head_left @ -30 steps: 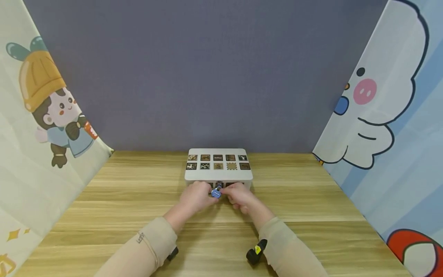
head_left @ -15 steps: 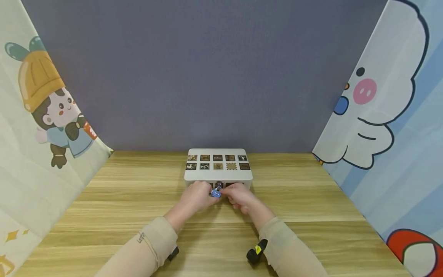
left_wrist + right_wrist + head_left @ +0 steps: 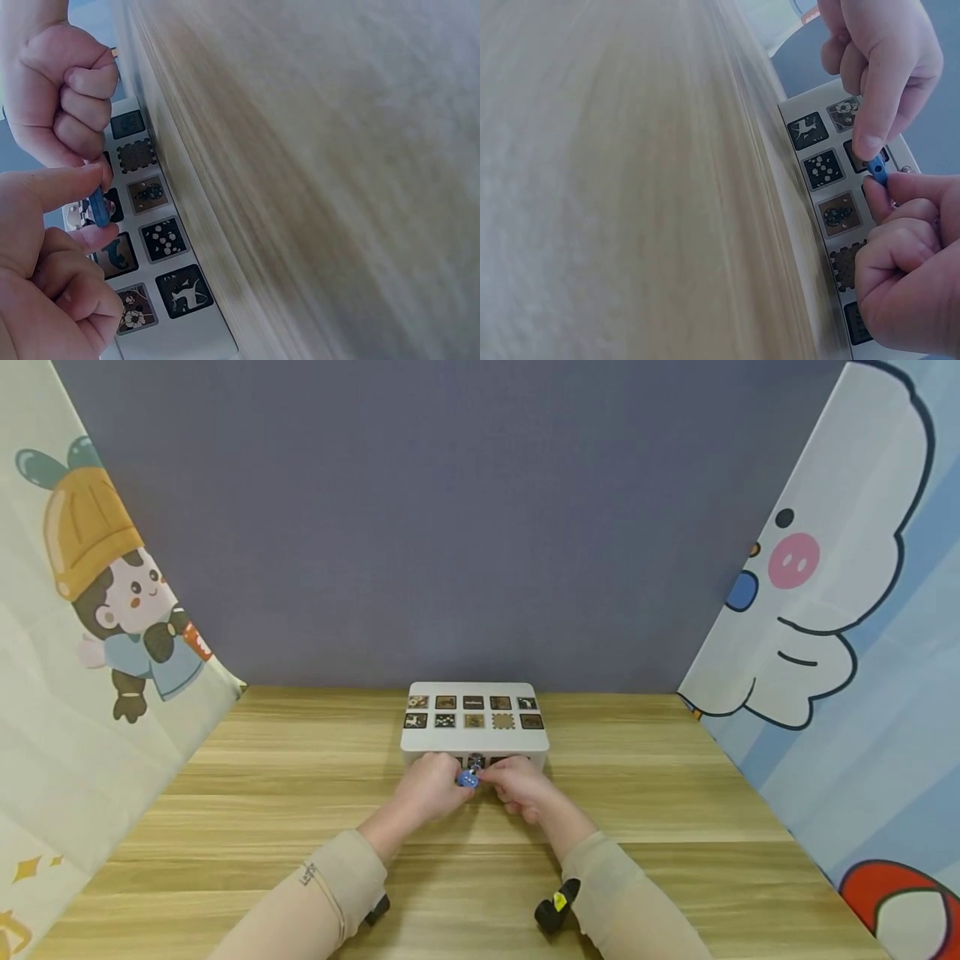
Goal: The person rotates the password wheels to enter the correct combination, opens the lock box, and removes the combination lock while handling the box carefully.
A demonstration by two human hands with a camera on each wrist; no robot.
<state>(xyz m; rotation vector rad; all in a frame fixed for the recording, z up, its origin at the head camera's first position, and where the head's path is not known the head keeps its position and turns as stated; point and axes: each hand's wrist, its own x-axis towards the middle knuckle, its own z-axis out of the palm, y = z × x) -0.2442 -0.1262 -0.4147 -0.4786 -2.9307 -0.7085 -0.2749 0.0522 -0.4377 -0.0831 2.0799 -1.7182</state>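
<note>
A small blue padlock (image 3: 468, 778) with a silver shackle hangs at the metal clasp (image 3: 476, 761) on the front of a white box (image 3: 474, 739). My left hand (image 3: 431, 783) pinches the padlock from the left between thumb and index finger. From the other side, my right hand (image 3: 522, 787) has its thumb and index fingertip on the lock, the remaining fingers curled in. In the left wrist view the blue lock body (image 3: 100, 207) shows between the left thumb and finger. The right wrist view has the lock (image 3: 877, 169) between both hands' fingertips, which partly hide it.
Small square pictures decorate the box's lid and front. The box stands near the back of a wooden table (image 3: 300, 760), in front of a grey panel (image 3: 465, 527). Printed cartoon curtains hang at the left (image 3: 45, 693) and right (image 3: 840, 693).
The padlock has turned slightly between the fingers, so its face shows differently. Both hands stay in nearly the same place, and the box has not moved.
</note>
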